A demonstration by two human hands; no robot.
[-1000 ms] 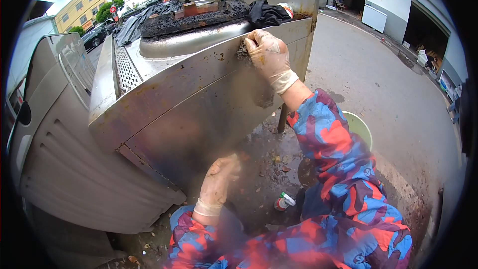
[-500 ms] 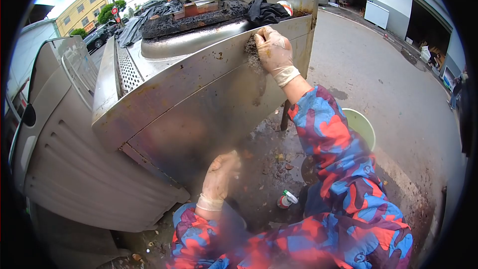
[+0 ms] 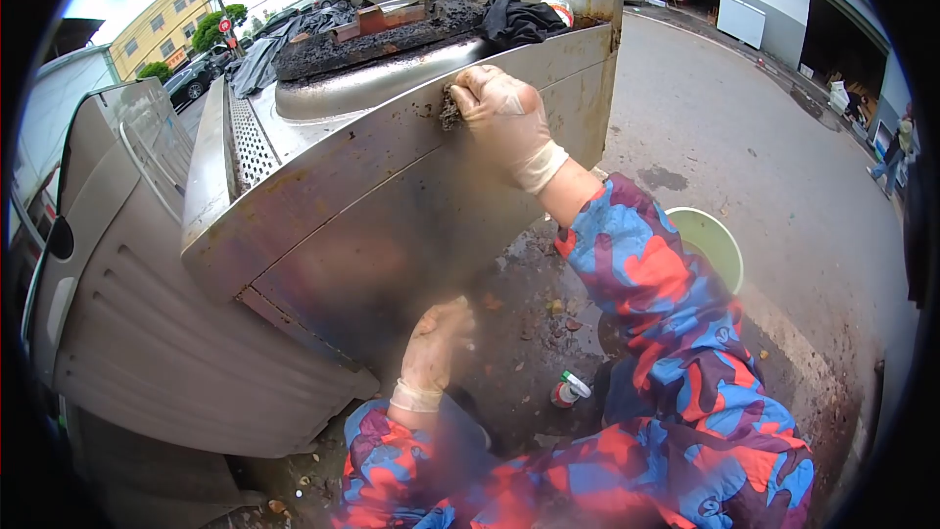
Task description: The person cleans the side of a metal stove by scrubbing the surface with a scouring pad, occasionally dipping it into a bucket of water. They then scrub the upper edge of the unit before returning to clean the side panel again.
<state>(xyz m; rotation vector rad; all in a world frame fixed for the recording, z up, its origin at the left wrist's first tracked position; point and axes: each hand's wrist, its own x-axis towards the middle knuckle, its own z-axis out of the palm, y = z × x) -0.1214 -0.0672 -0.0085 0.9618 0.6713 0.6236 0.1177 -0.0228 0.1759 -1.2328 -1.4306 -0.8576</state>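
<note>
My right hand (image 3: 501, 122), in a pale thin glove, is closed round a dark wiry scrubber (image 3: 450, 110) and presses it on the upper front panel of a stained metal stove (image 3: 343, 171). Lower down, my left hand (image 3: 436, 343), gloved too, hangs in front of the panel with its fingers curled; whether they hold anything is blurred. On the stove top lie a blackened burner plate (image 3: 377, 39) and a black cloth (image 3: 519, 22).
A green bucket (image 3: 720, 250) stands right of my right sleeve. On the wet ground is a spray bottle (image 3: 568, 390). Grey plastic barriers (image 3: 166, 333) lean at the left. A person (image 3: 896, 152) is at the far right by the buildings.
My right hand has moved left along the stove's front panel with the scrubber. My left hand has stayed nearly where it was. The person at the far right has come further into view.
</note>
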